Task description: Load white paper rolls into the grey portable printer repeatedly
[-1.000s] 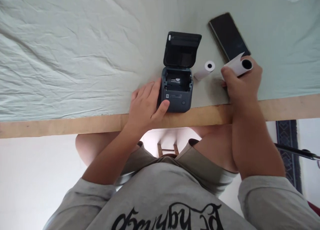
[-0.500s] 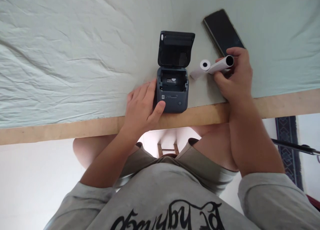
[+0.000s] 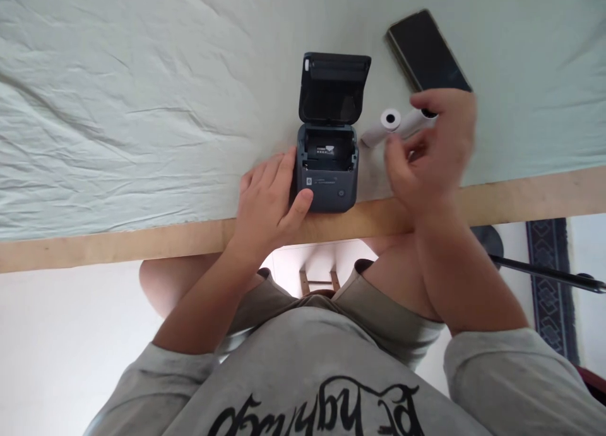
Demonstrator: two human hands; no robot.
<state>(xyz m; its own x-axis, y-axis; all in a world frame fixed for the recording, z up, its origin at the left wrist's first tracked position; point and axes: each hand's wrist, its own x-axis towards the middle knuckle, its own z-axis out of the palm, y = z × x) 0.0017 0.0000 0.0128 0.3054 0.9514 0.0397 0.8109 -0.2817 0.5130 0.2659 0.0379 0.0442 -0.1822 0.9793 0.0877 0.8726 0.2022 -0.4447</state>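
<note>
A small dark blue-grey label printer (image 3: 326, 193) lies near the table's front edge with its lid (image 3: 331, 95) raised and its inner bay showing. My left hand (image 3: 267, 196) holds it from the left side, fingers along the case and thumb over the front corner. Right of the printer are two white paper rolls: a smaller one (image 3: 376, 130) with its round end up, and a longer one (image 3: 411, 124) partly hidden by my right hand (image 3: 433, 146). That hand is over the rolls, slightly blurred, thumb and index finger apart; nothing shows gripped between them.
A dark phone (image 3: 428, 51) lies beyond my right hand. Wrinkled pale green cloth (image 3: 142, 108) covers the table, whose bare wooden edge (image 3: 118, 247) runs along the front. Below right are a dark stand pole (image 3: 544, 272) and a patterned rug (image 3: 552, 297).
My right hand has let go of the longer roll and shifted left toward the smaller roll. The longer roll stays beside the smaller one. My left hand has stayed on the printer.
</note>
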